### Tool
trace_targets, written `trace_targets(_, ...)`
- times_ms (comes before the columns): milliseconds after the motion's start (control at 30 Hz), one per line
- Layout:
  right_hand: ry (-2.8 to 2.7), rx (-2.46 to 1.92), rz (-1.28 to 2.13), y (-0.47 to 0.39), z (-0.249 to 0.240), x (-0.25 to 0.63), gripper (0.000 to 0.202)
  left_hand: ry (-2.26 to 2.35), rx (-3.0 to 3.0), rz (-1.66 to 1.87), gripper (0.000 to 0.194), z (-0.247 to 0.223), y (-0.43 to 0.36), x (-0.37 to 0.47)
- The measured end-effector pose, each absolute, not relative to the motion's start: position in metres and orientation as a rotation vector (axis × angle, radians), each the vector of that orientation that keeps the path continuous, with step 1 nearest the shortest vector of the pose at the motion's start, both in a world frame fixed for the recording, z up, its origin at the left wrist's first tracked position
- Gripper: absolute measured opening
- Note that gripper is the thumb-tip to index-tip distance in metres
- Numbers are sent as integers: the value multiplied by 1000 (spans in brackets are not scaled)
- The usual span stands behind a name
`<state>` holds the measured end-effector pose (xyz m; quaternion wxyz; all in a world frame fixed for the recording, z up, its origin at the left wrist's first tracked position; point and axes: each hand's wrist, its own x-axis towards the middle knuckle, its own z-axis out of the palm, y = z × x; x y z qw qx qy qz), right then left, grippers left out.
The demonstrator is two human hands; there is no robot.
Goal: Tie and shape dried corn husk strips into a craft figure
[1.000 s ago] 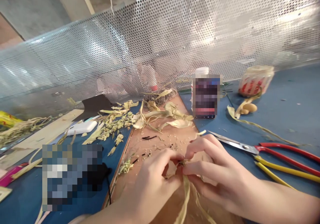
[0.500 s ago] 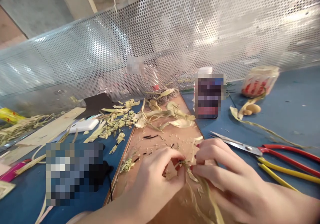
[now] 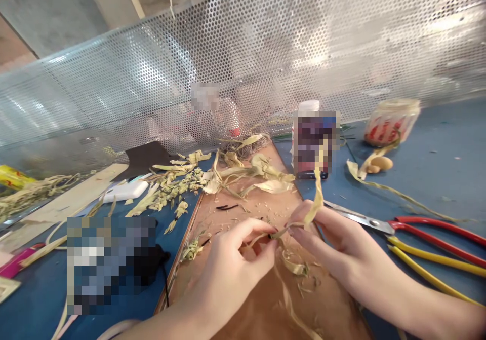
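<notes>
My left hand (image 3: 243, 254) pinches a small twisted piece of dried husk between thumb and forefinger, above the brown wooden board (image 3: 258, 304). Close on its right, my right hand (image 3: 334, 238) grips a pale dried husk strip (image 3: 314, 203) that sticks up past the fingers. Another narrow strand (image 3: 290, 299) hangs down from between the hands toward the near edge. Whether the strip and the twisted piece are tied together is hard to see. Husk scraps lie on the board below.
Scissors (image 3: 374, 224) with red handles and a yellow-handled tool (image 3: 429, 259) lie at the right. Loose husks (image 3: 261, 173) cover the board's far end. A glass jar (image 3: 393, 122) stands back right, and a perforated metal screen (image 3: 246, 51) runs behind. Blurred items sit left.
My right hand has shifted slightly and turned. The husk strip that trailed down beneath it now points upward from its fingers. My left hand stays nearly in place.
</notes>
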<state>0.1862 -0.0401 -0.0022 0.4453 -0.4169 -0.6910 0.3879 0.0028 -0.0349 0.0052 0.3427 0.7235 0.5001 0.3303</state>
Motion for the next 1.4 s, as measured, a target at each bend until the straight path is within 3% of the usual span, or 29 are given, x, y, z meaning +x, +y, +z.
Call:
trace_targets(900, -1741, -1089, 956, -38, -2, 185, 20, 1294, 1786, 756, 10, 10, -36, 6)
trace_targets(1400, -1637, -1069, 1138, -36, -7, 183, 22, 1227, 1722, 752, 10, 9, -35, 6)
